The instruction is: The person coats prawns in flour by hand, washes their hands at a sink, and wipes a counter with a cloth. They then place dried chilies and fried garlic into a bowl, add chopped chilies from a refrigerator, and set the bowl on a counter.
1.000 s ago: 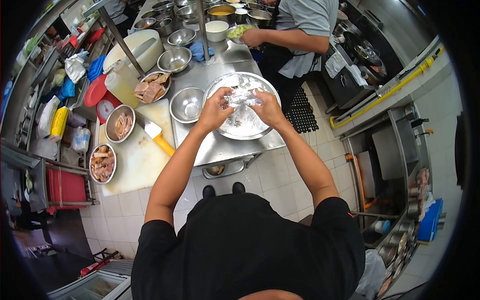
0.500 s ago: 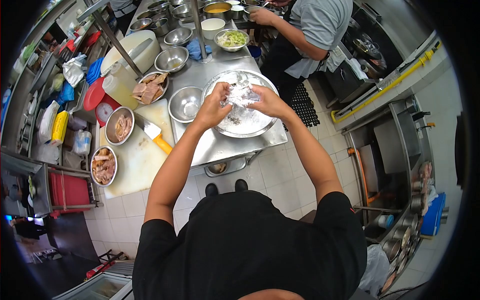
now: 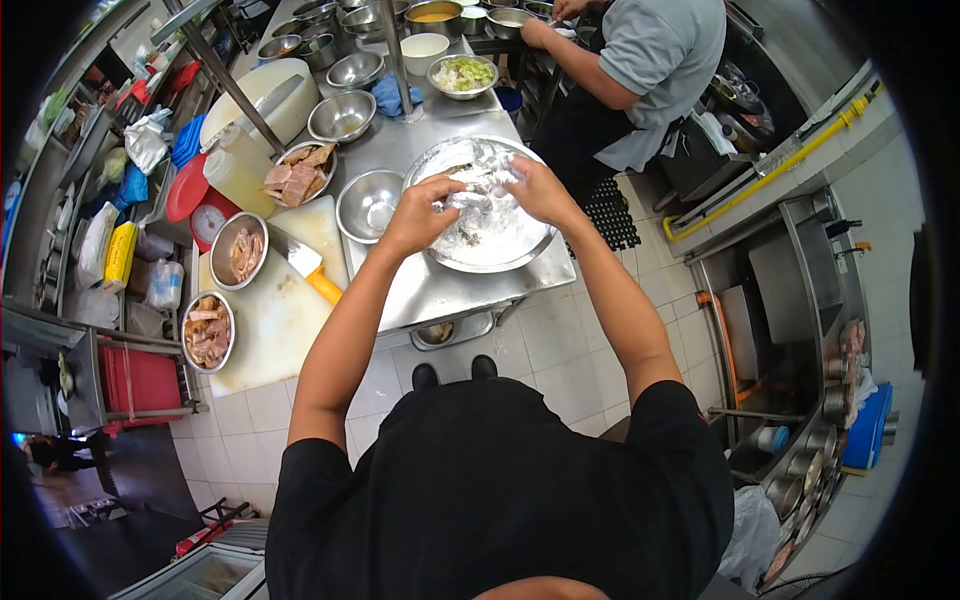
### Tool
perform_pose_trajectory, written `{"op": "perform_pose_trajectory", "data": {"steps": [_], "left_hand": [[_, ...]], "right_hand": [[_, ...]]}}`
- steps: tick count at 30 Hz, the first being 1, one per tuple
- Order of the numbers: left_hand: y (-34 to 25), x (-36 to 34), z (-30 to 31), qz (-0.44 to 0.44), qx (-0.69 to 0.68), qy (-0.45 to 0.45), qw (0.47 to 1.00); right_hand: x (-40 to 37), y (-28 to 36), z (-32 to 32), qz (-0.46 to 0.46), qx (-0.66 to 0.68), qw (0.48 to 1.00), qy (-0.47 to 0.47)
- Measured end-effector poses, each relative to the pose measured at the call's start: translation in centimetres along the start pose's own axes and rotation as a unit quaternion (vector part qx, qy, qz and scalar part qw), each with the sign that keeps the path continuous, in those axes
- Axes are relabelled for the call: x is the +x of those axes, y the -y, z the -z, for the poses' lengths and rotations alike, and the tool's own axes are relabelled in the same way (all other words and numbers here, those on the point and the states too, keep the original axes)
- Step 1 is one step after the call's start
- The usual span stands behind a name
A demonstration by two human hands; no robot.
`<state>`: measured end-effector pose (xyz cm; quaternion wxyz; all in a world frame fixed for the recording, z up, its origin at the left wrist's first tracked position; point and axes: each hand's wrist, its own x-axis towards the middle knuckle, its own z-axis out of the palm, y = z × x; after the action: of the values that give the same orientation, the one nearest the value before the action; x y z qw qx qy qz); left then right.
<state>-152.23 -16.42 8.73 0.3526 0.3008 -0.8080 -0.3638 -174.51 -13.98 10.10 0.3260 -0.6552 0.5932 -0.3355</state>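
A wide metal bowl (image 3: pixel 488 262) holds white flour-like powder with a few dark specks in it. Over its left part is my left hand (image 3: pixel 425 212), thumb and fingers apart, the tips whitened. My right hand (image 3: pixel 543 192) hovers above the right side, its powdered fingers spread and slightly blurred. Between the two hands, a white-coated lump (image 3: pixel 473 203) shows in the powder; its kind is hidden by the coating.
Left of the powder bowl stands a smaller metal bowl (image 3: pixel 371 207). A cleaver (image 3: pixel 303 262) with an orange handle lies on the cutting board (image 3: pixel 270 335), beside bowls of raw meat (image 3: pixel 208 333). A co-worker (image 3: pixel 655 60) stands at the far right of the counter.
My hands have moved apart from the white-coated lump they were around, which now shows lower in the bowl. The co-worker has shifted to the right.
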Motion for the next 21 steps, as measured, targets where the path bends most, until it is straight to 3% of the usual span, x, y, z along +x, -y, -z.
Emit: {"op": "perform_pose_trajectory", "data": {"steps": [1, 3, 4, 5, 9, 11, 13, 16, 21], "left_hand": [[0.0, 0.0, 0.1, 0.013, -0.012, -0.011, 1.0], [-0.1, 0.0, 0.6, 0.022, -0.011, -0.019, 1.0], [-0.2, 0.0, 0.8, 0.032, -0.009, -0.028, 0.999], [-0.2, 0.0, 0.7, 0.033, -0.01, -0.027, 0.999], [-0.2, 0.1, 0.8, 0.029, -0.004, -0.044, 0.999], [-0.1, 0.3, 0.4, 0.02, -0.007, -0.047, 0.999], [-0.2, 0.8, -0.3, 0.004, 0.01, -0.044, 0.999], [-0.9, 1.4, -1.1, 0.038, 0.002, -0.023, 0.999], [-0.6, 1.5, -1.9, 0.041, -0.033, -0.041, 0.998]], "right_hand": [[-0.1, -0.1, 0.0, 0.0, 0.0, 1.0, -0.001], [-0.5, -0.4, -0.3, 0.009, -0.289, 0.945, 0.155], [-1.0, -0.1, -0.9, -0.018, -0.336, 0.918, 0.211], [-1.2, -0.4, -1.9, 0.003, -0.374, 0.906, 0.195], [0.2, -4.2, -2.3, 0.037, -0.253, 0.966, 0.048], [-0.1, -1.1, -0.3, -0.004, -0.191, 0.981, 0.038], [-0.2, 0.8, 0.5, 0.086, -0.066, 0.994, -0.012], [0.6, 1.3, -0.3, 0.105, 0.004, 0.994, 0.005], [0.3, 0.3, -1.0, 0.114, -0.066, 0.991, -0.031]]}}
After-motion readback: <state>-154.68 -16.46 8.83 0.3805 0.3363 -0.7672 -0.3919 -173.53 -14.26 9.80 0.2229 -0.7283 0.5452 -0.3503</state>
